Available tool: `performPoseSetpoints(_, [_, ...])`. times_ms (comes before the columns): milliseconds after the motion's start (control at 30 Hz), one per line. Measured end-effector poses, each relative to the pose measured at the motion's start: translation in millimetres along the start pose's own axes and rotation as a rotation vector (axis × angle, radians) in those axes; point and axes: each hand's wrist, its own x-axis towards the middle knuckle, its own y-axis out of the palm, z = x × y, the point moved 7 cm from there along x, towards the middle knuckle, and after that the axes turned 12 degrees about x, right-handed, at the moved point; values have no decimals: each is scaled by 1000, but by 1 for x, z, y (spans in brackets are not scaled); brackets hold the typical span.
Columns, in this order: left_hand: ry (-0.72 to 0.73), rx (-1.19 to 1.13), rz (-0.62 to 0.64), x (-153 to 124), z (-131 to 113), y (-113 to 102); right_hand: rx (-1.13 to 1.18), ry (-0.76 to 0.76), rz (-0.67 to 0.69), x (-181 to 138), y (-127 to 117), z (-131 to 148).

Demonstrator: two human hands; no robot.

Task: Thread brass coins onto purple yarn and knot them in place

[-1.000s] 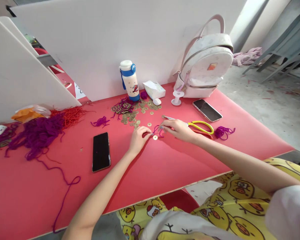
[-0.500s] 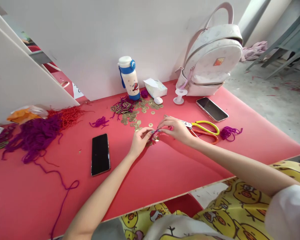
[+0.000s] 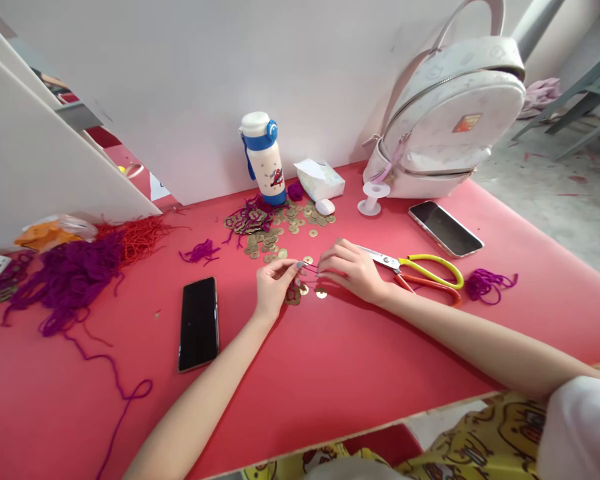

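Head view; purple cord (image 3: 311, 268) in the pinch of left hand (image 3: 274, 285) and right hand (image 3: 354, 270); long axis crosswise.

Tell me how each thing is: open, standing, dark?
Left hand, pinching purple cord
Right hand, at cord, grip unclear
Purple cord, running between hands
Coins, spread out
Bottle, upright, lid shut
Left phone, screen dark
Right phone, screen dark
Scissors, flat
Spool, upright, bare
Tissue pack, white sheet showing
Backpack, upright
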Motion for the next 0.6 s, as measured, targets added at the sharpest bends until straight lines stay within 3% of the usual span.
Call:
performPoseSetpoints(233, [-48,173,14,-5,5,5,-22,-123,114,-6,9,9])
performPoseSetpoints(333, [186,424,31,-8,-11,11,-3,-112,150,-7,12,10])
performPoseSetpoints(467, [545,628,143,-18,-30,24,84,-49,92,-6,5,4])
performPoseSetpoints(600, [621,525,205,-22,-36,25,217,12,46,-7,1,-2])
